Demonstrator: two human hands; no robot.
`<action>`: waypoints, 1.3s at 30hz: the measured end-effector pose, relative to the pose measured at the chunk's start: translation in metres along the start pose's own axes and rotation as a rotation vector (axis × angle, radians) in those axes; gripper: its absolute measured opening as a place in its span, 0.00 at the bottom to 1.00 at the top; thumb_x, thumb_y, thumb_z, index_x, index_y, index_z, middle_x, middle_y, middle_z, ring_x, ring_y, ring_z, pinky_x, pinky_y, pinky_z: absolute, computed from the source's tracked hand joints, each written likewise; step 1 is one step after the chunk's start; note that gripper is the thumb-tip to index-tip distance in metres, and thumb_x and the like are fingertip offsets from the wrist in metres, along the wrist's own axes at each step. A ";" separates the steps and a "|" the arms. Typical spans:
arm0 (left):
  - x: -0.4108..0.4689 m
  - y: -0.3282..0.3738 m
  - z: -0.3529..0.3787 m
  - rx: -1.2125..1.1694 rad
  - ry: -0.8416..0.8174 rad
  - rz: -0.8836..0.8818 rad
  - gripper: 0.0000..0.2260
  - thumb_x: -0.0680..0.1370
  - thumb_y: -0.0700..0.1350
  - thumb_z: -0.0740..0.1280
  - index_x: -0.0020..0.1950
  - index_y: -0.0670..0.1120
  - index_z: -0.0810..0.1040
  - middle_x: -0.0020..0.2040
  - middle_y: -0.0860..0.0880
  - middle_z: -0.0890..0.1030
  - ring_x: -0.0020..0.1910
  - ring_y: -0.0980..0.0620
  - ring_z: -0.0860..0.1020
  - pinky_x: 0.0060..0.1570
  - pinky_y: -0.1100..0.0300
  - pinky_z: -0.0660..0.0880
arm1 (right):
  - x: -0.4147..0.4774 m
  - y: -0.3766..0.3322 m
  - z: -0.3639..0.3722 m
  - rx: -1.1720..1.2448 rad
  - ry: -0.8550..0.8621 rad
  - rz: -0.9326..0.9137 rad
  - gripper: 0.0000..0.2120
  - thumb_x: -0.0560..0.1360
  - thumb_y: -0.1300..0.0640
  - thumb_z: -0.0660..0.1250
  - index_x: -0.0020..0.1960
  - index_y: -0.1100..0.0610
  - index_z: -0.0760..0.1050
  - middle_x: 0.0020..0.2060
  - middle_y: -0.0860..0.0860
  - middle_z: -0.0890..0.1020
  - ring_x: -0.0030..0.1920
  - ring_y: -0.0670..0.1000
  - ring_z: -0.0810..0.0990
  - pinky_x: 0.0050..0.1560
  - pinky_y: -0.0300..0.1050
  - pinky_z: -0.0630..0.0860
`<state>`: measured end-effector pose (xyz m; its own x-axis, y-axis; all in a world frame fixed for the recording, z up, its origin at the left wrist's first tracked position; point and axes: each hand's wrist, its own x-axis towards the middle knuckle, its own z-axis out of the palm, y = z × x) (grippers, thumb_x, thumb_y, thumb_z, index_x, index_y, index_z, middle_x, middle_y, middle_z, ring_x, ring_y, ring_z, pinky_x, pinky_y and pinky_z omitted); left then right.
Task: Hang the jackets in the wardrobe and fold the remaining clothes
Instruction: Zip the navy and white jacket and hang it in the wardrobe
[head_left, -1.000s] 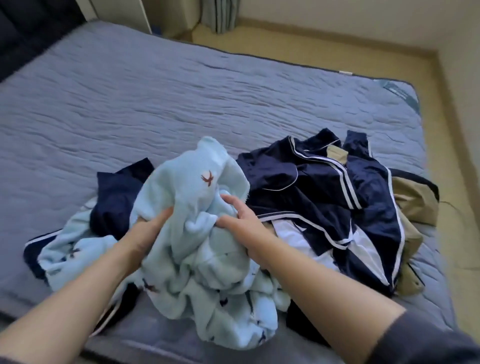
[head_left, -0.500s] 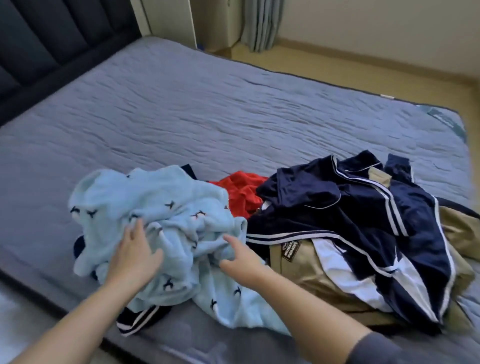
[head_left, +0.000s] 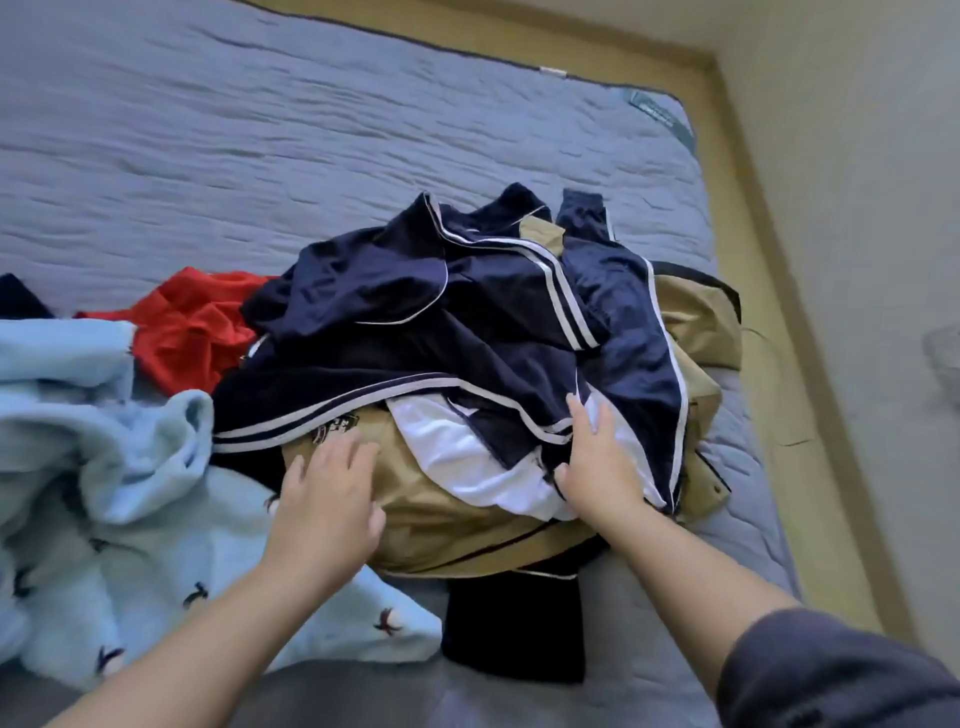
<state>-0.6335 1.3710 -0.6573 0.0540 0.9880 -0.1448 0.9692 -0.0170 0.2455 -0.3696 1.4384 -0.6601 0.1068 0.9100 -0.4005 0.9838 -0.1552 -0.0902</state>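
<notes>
Light blue fleece (head_left: 104, 467) released, now lies on bed (head_left: 260, 130) at left. Both grips moved to main pile: left grip (head_left: 332, 499) wide, flat on tan jacket (head_left: 441, 519); right grip (head_left: 597, 467) wide, fingers on navy striped jacket (head_left: 415, 291). Likely next: pull jacket out for wardrobe

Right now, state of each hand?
Left hand: open, fingers spread on the tan jacket, holding nothing.
Right hand: open, fingers flat on the navy garment, holding nothing.
</notes>
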 end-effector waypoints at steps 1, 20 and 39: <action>0.005 0.013 0.009 0.000 0.010 0.026 0.23 0.58 0.40 0.76 0.53 0.44 0.78 0.55 0.45 0.77 0.56 0.43 0.77 0.51 0.44 0.75 | 0.008 0.005 0.002 0.007 -0.034 -0.028 0.38 0.75 0.61 0.62 0.78 0.46 0.45 0.75 0.56 0.54 0.54 0.58 0.76 0.43 0.46 0.70; 0.068 0.097 -0.020 0.069 -0.150 0.152 0.03 0.75 0.43 0.61 0.47 0.48 0.67 0.47 0.49 0.79 0.51 0.44 0.77 0.57 0.53 0.68 | -0.021 0.018 -0.021 0.857 -0.241 -0.380 0.13 0.74 0.64 0.66 0.46 0.45 0.74 0.34 0.46 0.77 0.33 0.43 0.74 0.41 0.38 0.70; -0.050 -0.213 -0.198 0.783 -0.341 -0.444 0.12 0.77 0.42 0.58 0.60 0.48 0.69 0.55 0.50 0.80 0.53 0.50 0.79 0.47 0.60 0.74 | -0.073 -0.304 0.006 0.944 -0.461 -0.343 0.40 0.70 0.61 0.72 0.76 0.48 0.57 0.72 0.51 0.66 0.67 0.51 0.71 0.59 0.38 0.70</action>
<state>-0.8904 1.3561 -0.5130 -0.4089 0.8335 -0.3716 0.7970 0.1278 -0.5903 -0.6771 1.4166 -0.6083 -0.4076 0.7608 -0.5050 0.4246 -0.3317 -0.8424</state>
